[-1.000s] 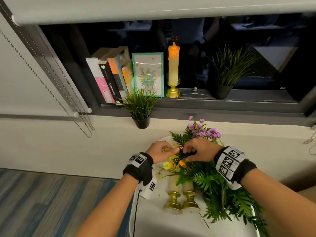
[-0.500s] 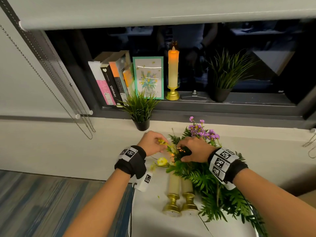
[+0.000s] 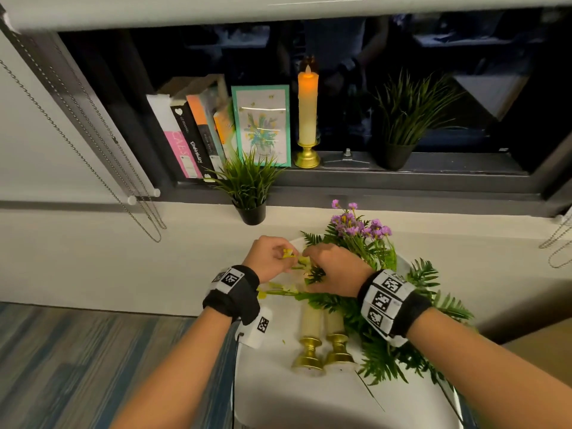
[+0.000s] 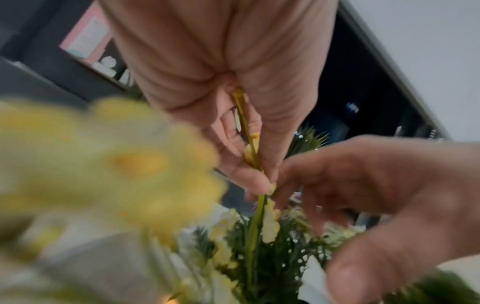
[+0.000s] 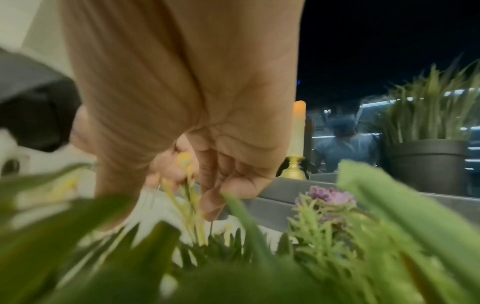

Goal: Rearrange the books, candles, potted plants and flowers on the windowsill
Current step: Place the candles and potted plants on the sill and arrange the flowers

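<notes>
yellow flower stem above white table, just in front of windowsill, amid fern leaves. left hand pinches stem between thumb and curled fingers. right hand beside it, fingers curled into same yellow sprigs; exact hold hard to tell. purple flowers just behind. two candles lie on table near wrists. on sill: books, upright candle, two potted plants.
</notes>
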Demonstrator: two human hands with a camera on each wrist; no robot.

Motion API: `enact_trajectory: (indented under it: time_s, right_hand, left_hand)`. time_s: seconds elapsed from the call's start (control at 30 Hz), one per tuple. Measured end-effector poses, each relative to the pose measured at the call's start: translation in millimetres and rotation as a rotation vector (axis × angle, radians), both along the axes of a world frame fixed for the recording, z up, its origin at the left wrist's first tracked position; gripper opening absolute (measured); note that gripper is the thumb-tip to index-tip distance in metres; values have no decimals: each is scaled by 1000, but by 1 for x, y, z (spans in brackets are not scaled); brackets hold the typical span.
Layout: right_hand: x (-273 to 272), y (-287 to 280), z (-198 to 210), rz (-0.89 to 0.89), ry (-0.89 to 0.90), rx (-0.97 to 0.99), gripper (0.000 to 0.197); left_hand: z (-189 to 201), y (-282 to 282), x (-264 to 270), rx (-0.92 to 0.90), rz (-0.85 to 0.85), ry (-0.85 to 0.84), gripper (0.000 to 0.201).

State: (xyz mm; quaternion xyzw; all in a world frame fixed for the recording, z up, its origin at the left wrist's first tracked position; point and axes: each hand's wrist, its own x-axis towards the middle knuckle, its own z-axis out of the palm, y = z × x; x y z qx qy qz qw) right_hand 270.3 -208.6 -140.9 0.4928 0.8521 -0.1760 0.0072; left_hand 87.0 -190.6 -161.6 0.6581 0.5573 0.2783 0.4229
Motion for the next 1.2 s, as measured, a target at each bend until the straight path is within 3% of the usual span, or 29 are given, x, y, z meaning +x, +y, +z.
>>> enact_trajectory:
  time_s: [0.1,0.23,0.37,0.47,0.53,0.6,0.7,0.87,1.03,1.2]
  right_hand:
    - [-14,5,-4,-45,-58,-62,62]
    - [-19,16,-4,-125,26,35,26]
    - [-8,23,2,-209,93,42,17]
    - [1,24,7,-272,167,23,20]
    - [4,25,9,-300,204,34,24]
    - [6,26,10,-316,217,37,18]
    - [8,26,8,-341,226,29,25]
    - [8,28,7,-371,236,7,28]
    - [10,28,7,-342,264,13,37]
    - [15,33,4,-335,269,4,24]
  left_hand:
    - [11,-2,8,47,-26,-41,12]
    - [17,-8,4,137,-7,7,14]
    - [18,-15,-16,203,139,-53,20]
    - [-5,-9,-37,78,289,-69,28]
    - [-26,-4,-45,-10,311,13,21]
    - [-46,-1,-43,-91,245,156,12]
    - [-72,-1,-20,-246,107,286,14]
    - [-117,7,32,-439,-106,464,48]
    - [-203,23,57,-522,-143,578,106]
    - [-257,30,66,-479,-117,596,121]
